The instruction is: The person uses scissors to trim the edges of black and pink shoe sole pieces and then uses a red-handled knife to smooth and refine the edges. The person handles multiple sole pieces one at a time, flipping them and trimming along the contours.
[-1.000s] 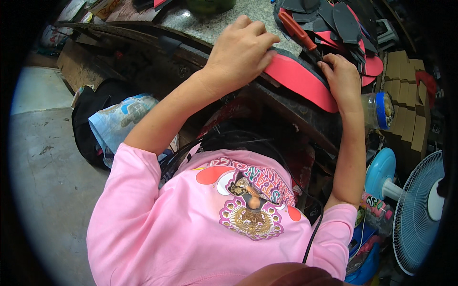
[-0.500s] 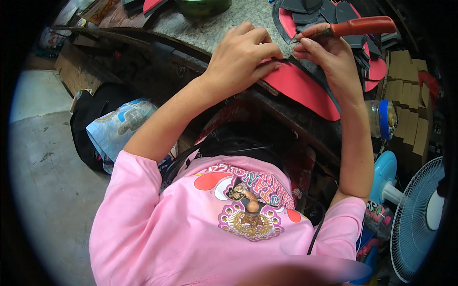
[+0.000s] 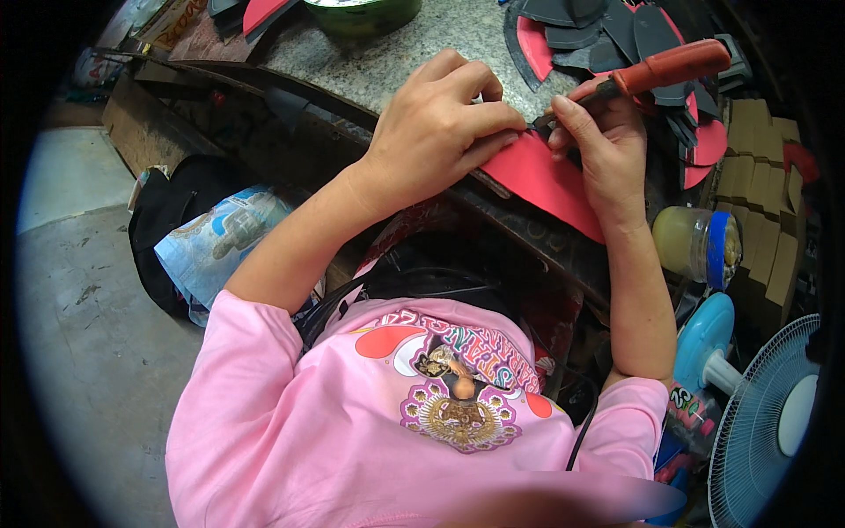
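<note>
Ahead of the grip: bare speckled stone worktop (image 3: 422,44) is lying open.
Ahead-left: a green bowl (image 3: 361,13) is blocking the far edge.
Ahead-right: piled dark and red cut pieces (image 3: 607,31) are crowding the tool's orange handle (image 3: 673,66).
Right of the grip: a jar (image 3: 695,246) and stacked cardboard boxes (image 3: 761,202) are closing that side.

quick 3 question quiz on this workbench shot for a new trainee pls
1. True or false: the right hand holds a tool with an orange-red handle.
2. Which hand presses on the red sheet?
3. The speckled worktop is: A) wood B) stone-like C) glass.

Key: 1 true. 2 the left hand. 3 B.
</note>
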Demonstrator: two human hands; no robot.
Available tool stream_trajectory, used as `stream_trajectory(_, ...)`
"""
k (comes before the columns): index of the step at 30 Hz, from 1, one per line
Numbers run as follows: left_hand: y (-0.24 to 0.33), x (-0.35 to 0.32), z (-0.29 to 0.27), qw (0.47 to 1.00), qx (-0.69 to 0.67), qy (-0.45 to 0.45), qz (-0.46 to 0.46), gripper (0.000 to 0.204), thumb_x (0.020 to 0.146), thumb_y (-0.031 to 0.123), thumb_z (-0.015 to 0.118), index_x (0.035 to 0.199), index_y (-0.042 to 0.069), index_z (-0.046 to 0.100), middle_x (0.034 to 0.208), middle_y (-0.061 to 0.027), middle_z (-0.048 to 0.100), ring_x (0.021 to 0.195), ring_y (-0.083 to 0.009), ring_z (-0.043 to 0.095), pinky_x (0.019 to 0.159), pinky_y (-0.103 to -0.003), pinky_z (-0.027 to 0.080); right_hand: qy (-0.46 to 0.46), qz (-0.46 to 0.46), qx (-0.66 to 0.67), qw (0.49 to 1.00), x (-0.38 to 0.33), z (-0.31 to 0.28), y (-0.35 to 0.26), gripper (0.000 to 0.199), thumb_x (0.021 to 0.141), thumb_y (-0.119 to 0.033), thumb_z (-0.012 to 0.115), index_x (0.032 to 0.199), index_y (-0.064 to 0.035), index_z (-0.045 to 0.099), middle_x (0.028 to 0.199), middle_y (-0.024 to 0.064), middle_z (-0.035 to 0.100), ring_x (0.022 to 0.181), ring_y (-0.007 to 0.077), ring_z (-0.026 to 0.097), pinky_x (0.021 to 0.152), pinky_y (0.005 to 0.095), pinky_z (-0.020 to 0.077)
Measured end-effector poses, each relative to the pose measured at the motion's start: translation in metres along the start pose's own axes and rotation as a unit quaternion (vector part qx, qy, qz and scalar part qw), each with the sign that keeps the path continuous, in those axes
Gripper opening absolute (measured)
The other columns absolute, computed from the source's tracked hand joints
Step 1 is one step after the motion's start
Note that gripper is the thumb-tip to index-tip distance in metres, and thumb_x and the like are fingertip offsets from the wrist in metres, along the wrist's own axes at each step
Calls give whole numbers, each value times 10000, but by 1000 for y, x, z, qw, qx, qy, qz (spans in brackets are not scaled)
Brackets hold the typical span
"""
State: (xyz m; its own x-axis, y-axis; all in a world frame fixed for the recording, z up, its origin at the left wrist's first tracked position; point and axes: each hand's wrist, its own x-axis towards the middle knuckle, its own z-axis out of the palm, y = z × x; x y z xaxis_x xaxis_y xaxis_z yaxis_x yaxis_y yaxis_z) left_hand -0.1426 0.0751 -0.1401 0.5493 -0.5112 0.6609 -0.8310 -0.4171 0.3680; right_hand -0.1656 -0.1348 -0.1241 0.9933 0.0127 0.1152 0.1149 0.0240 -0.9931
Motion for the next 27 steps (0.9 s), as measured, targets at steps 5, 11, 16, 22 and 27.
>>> stream_trajectory(5, 1, 0, 3, 1000, 11, 22, -1, 202, 747, 137, 771, 948, 141, 743, 895, -41, 598, 845, -241, 558, 727, -345, 484, 0, -14, 16, 1000, -1, 2, 1, 194, 905, -80, 716, 1020, -38, 566, 828, 48, 649, 640, 95, 644, 532, 214, 526)
stream_trajectory(11, 0, -1, 4, 1000, 15, 24, 3, 206, 743, 133, 772, 947, 137, 741, 893, -43, 599, 833, -242, 560, 725, -344, 485, 3, -12, -21, 1000, -2, 4, 2, 190, 900, -80, 724, 1009, -38, 574, 822, 45, 647, 637, 88, 639, 534, 210, 523)
stream_trajectory(16, 0, -1, 4, 999, 15, 28, 5, 205, 743, 136, 774, 945, 132, 740, 890, -45, 600, 827, -244, 560, 725, -345, 486, -2, -26, -52, 998, -3, 5, 3, 195, 901, -84, 726, 1013, -39, 572, 822, 38, 646, 634, 83, 634, 539, 204, 520)
stream_trajectory(22, -1, -1, 6, 999, 19, 29, 6, 167, 750, 156, 772, 909, 134, 727, 879, -38, 595, 830, -240, 559, 730, -351, 486, 20, -37, -23, 999, -4, 8, 4, 195, 900, -75, 727, 1015, -50, 571, 820, 28, 643, 639, 79, 632, 541, 196, 507)
stream_trajectory(27, -1, -1, 7, 999, 21, 36, 7, 117, 760, 181, 763, 854, 145, 705, 848, -25, 576, 833, -232, 551, 747, -357, 489, -3, -59, -106, 993, -4, 7, 7, 176, 905, -54, 713, 1012, -60, 574, 818, 21, 633, 636, 70, 605, 544, 196, 482)
